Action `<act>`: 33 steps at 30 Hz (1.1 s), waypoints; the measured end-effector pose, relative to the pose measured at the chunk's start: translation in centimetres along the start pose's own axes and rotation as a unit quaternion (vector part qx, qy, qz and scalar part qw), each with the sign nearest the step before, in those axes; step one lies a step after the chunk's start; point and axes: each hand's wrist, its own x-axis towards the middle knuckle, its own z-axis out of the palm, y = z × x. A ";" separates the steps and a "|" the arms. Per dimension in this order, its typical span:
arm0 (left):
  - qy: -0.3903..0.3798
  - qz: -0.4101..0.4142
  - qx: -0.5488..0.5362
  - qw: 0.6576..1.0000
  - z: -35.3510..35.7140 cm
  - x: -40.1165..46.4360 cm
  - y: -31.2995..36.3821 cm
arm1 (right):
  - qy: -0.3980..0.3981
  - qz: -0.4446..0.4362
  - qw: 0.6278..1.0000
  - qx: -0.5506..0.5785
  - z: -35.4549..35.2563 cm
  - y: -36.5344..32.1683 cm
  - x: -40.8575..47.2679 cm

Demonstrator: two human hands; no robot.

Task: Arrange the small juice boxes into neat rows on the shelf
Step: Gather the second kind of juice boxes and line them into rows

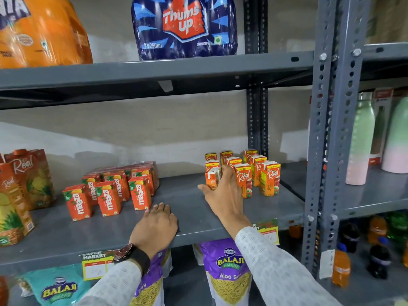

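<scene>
Several small orange Real juice boxes [269,178] stand in rows at the right end of the grey middle shelf [189,208]. My right hand [223,193] reaches in and grips one Real box [211,178] at the front left of that group, tilted slightly. My left hand [157,224] rests flat on the shelf's front part, fingers together, holding nothing. Just left of it stand several small orange Maaza juice boxes [109,200] in loose rows, with a shrink-wrapped Maaza pack [141,167] behind them.
Large Real cartons [15,195] stand at the shelf's far left. Fanta [42,32] and Thums Up packs [185,27] sit on the shelf above. Balaji snack bags [229,270] hang below. A perforated steel upright [326,129] bounds the right, with bottles [362,140] beyond.
</scene>
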 end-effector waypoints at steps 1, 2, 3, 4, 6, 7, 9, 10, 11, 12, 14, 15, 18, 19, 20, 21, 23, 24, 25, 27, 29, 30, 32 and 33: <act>0.000 -0.001 0.000 1.000 0.0 0.0 0.0 | 0.000 -0.002 1.000 -0.007 0.1 0.0 0.0; 0.001 -0.001 0.000 1.000 0.1 0.0 0.0 | -0.001 -0.006 1.000 -0.015 0.2 0.0 0.0; 0.000 -0.001 0.001 1.000 0.1 0.0 0.0 | -0.004 -0.009 1.000 -0.019 0.3 0.1 0.0; 0.000 0.000 0.001 1.000 0.1 0.0 0.0 | -0.007 -0.010 1.000 -0.020 0.3 0.1 0.0; 0.004 0.000 0.002 1.000 0.2 0.0 0.0 | -0.010 -0.008 1.000 -0.016 0.3 0.3 -0.1; 0.006 0.000 0.002 1.000 0.3 0.0 -0.1 | -0.012 -0.009 1.000 -0.010 0.3 0.3 -0.1; 0.006 -0.001 -0.002 1.000 0.4 0.0 -0.1 | -0.013 -0.013 1.000 -0.007 0.3 0.4 0.0; 0.008 -0.002 -0.001 1.000 0.5 0.0 -0.1 | -0.011 -0.016 1.000 -0.012 0.3 0.4 0.0; 0.010 -0.002 0.001 1.000 0.6 0.0 -0.1 | -0.010 -0.018 1.000 -0.016 0.3 0.5 0.0; 0.010 -0.003 0.003 1.000 0.6 0.1 -0.1 | -0.012 -0.020 1.000 -0.014 0.3 0.5 0.1; 0.006 -0.008 0.002 1.000 0.5 0.1 -0.1 | -0.023 -0.023 0.999 -0.010 0.3 0.5 0.1; 0.005 -0.008 0.002 1.000 0.5 0.1 -0.1 | -0.028 -0.026 0.999 -0.013 0.3 0.5 0.1; 0.003 -0.006 0.005 1.000 0.3 0.0 0.0 | -0.017 -0.030 0.999 -0.038 0.3 0.2 -0.2; 0.004 -0.005 0.006 1.000 0.3 -0.1 0.0 | -0.008 -0.029 0.998 -0.054 0.3 0.0 -0.3; 0.004 -0.006 0.006 1.000 0.1 -0.1 0.0 | -0.001 -0.030 0.997 -0.075 0.4 -0.2 -0.4; 0.002 -0.007 0.004 1.000 0.0 -0.1 0.0 | 0.005 -0.031 0.995 -0.095 0.4 -0.3 -0.6; 0.000 -0.010 0.002 1.000 -0.1 0.0 0.1 | 0.012 -0.034 0.992 -0.124 0.4 -0.4 -0.7; -0.001 -0.011 0.003 1.000 -0.2 0.0 0.1 | 0.012 -0.033 0.991 -0.132 0.4 -0.4 -0.7; -0.004 -0.011 0.005 1.000 -0.2 0.1 0.1 | 0.009 -0.029 0.990 -0.138 0.4 -0.5 -0.7; -0.008 -0.010 0.009 1.000 -0.3 0.1 0.2 | 0.004 -0.021 0.989 -0.146 0.4 -0.4 -0.7; -0.012 -0.010 0.014 1.000 -0.4 0.0 0.1 | 0.002 -0.018 0.989 -0.149 0.5 -0.4 -0.7; -0.014 -0.010 0.014 1.000 -0.5 0.0 0.1 | 0.001 -0.015 0.989 -0.148 0.4 -0.4 -0.6; -0.020 -0.007 0.015 1.000 -0.6 -0.1 0.1 | -0.003 -0.006 0.990 -0.144 0.4 -0.4 -0.6; -0.020 -0.005 0.015 1.000 -0.7 -0.2 0.1 | -0.004 0.000 0.990 -0.142 0.3 -0.4 -0.5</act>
